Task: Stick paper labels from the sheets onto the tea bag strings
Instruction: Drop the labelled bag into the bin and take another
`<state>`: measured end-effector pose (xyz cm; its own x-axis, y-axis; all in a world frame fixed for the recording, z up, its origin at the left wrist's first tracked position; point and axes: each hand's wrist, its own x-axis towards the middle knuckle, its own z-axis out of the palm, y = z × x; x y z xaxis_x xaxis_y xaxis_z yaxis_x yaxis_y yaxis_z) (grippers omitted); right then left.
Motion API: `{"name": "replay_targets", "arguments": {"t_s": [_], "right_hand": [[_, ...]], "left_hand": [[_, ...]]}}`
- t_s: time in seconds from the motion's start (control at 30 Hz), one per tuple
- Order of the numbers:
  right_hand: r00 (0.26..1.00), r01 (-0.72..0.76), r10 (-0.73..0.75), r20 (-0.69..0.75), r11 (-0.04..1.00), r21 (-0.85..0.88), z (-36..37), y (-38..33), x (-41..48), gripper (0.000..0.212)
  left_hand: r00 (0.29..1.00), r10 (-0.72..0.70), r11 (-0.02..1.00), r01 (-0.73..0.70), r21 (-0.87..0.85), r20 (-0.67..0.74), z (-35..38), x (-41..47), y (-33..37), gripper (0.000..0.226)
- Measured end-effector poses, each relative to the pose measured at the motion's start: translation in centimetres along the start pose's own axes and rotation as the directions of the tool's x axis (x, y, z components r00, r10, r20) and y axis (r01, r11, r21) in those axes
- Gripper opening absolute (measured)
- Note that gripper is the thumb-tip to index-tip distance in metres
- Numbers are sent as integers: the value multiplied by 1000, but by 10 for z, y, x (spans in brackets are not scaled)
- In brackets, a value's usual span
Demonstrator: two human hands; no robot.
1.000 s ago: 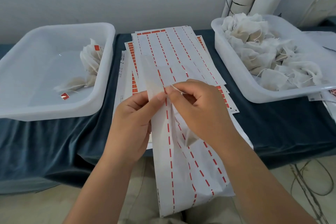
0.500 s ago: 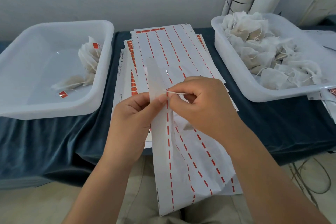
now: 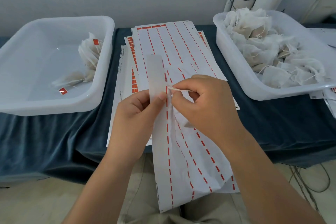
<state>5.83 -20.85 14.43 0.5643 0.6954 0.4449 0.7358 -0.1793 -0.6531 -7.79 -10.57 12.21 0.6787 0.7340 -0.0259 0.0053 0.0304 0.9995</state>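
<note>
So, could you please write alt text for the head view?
The left hand holds a label sheet over a blue-covered table while the right hand pinches a string against it. The left tub holds few labelled tea bags; the right tub is heaped with more.

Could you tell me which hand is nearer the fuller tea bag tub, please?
Right. The right hand lies just left of the fuller tub; the left hand is farther left.

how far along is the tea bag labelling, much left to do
Early days. Done: only a few tea bags with red labels lie in the left tub. In hand: the left grip holds a label sheet while the right grip pinches a string end against it. Left: the right tub is heaped with bags showing no labels, and more sheets lie stacked between the tubs.
</note>
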Motion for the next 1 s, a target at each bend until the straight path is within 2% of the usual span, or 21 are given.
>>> {"name": "replay_targets", "arguments": {"t_s": [0.1, 0.2, 0.23, 0.3, 0.37, 0.43, 0.53, 0.6, 0.63, 0.67, 0.73, 0.77, 0.8, 0.83, 0.87, 0.9, 0.93, 1.0], "right_hand": [[995, -96, 97, -16, 992, 78, -2, 2, 1, 18], [958, -286, 271, 94, 928, 240, -2, 11, 5, 21], [928, -373, 348, 135, 869, 324, -3, 14, 5, 20], [843, -525, 499, 201, 683, 508, -3, 22, 5, 23], [777, -561, 581, 244, 462, 687, -4, 29, 5, 23], [753, -533, 602, 266, 320, 784, -4, 37, 4, 30], [757, -540, 576, 307, 288, 791, -2, 41, 0, 37], [749, -559, 568, 341, 265, 786, 0, 40, -3, 38], [741, -567, 571, 354, 250, 785, 1, 40, -4, 37], [733, -574, 575, 365, 235, 784, 2, 40, -5, 34], [725, -583, 575, 378, 219, 783, 4, 40, -8, 28], [729, -582, 566, 385, 217, 784, 5, 40, -9, 24], [734, -582, 555, 392, 216, 784, 6, 39, -10, 23], [739, -584, 544, 397, 224, 780, 8, 38, -12, 25], [743, -589, 538, 399, 242, 771, 10, 36, -13, 28], [752, -589, 527, 396, 268, 762, 11, 34, -15, 26], [766, -583, 512, 390, 295, 757, 13, 32, -16, 24], [793, -560, 482, 374, 333, 758, 16, 27, -18, 19]], "left_hand": [[999, 8, 1000, -8, 3, -31, 0, -1, 2, 17], [998, 6, 1000, -6, -2, -59, -1, -1, 1, 19], [997, 8, 1000, -9, -17, -71, -3, 0, 1, 19], [995, 13, 999, -18, -51, -101, -8, 1, -2, 20], [988, 4, 997, -15, -70, -151, -16, 5, -6, 20], [970, -33, 999, 24, -38, -242, -27, 17, -20, 20], [931, -116, 981, 161, 106, -346, -42, 47, -50, 23], [899, -118, 934, 245, 261, -421, -47, 65, -67, 66], [888, -76, 887, 268, 377, -454, -48, 69, -72, 83], [887, 20, 810, 256, 527, -462, -49, 70, -77, 90], [892, 216, 678, 155, 718, -396, -41, 66, -74, 76], [903, 244, 681, 100, 725, -353, -35, 61, -67, 60], [937, 191, 753, 50, 656, -292, -28, 55, -60, 49], [977, 60, 869, 49, 493, -202, -16, 48, -47, 59], [990, -108, 954, 130, 272, -93, -5, 41, -37, 74], [965, -261, 962, 258, 87, 30, 6, 34, -28, 80], [933, -335, 937, 344, -53, 132, 13, 27, -19, 77], [911, -358, 891, 399, -216, 204, 24, 20, -15, 54]]}}
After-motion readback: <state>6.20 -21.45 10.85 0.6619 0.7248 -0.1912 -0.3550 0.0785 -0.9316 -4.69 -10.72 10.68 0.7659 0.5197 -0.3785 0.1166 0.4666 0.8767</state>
